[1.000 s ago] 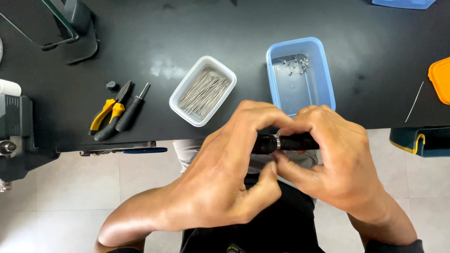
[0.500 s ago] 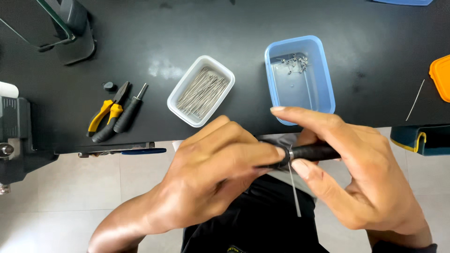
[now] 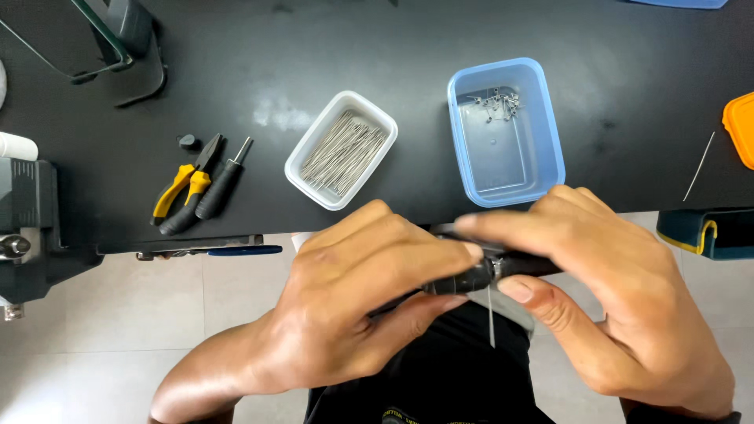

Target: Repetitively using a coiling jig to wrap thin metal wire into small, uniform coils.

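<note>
Head view looks down over a black worktable, and below its near edge the person's two hands meet above the lap. Both are closed round one dark, rod-shaped tool: the left hand wraps its handle end in a full fist, while the right hand pinches the other end narrowly between forefinger and thumb. One thin metal pin hangs straight down from the joint between the hands, so I judge the step in hand to be seating or working that pin in the tool's tip; whether it is already gripped fast I cannot tell. Any further move would call for steady fingers and a firm hold on the handle, since the pin is slender and looks easy to bend or drop. On the table I count two open tubs: one blue tub, almost bare but for a small cluster of tiny metal bits in its far corner, and one white tub heaped with long pins, too many to count. Left of them lie one pair of yellow-handled pliers, one black-handled screwdriver and one small dark cap. One loose wire lies at the far right.
</note>
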